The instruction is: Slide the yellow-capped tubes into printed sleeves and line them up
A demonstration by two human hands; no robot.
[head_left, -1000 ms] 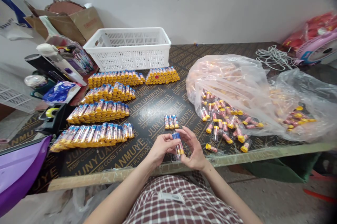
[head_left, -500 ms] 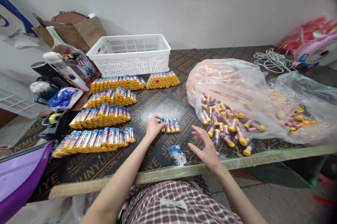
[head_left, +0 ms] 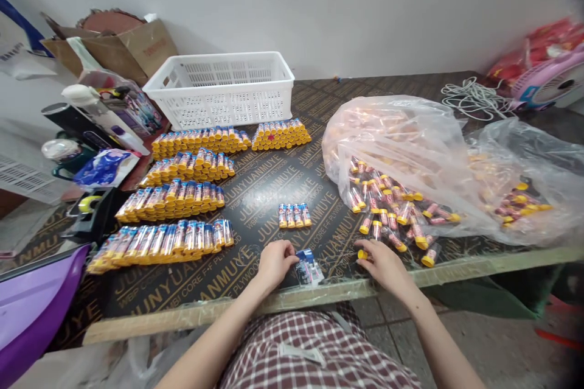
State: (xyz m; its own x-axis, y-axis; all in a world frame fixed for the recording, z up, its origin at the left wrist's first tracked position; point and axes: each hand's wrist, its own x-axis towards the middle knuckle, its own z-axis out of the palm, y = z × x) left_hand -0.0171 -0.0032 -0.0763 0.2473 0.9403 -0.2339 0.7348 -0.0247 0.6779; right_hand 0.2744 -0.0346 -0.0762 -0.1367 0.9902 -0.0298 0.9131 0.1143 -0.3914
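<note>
My left hand (head_left: 276, 264) is closed at the left edge of a small pile of blue printed labels (head_left: 310, 268), its thumb and fingertips pinching there. My right hand (head_left: 384, 264) grips a small clear tube with a yellow cap (head_left: 362, 254); most of that tube is hidden by the fingers. Beyond the labels, a short row of labelled tubes (head_left: 294, 216) lies side by side, yellow caps toward me. Loose tubes with pink contents (head_left: 391, 220) spill from a translucent plastic bag (head_left: 392, 127) just past my right hand.
Stacked rows of labelled tubes (head_left: 168, 240) fill the left side, before a white plastic basket (head_left: 223, 100). A black tape dispenser (head_left: 91, 218) and a purple bin (head_left: 41, 310) stand at far left. A coiled cable (head_left: 474, 98) and pink fan (head_left: 547, 81) sit back right.
My left hand has left the short row of tubes and come toward me to the labels. My right hand has moved right and closed on a yellow-capped tube.
</note>
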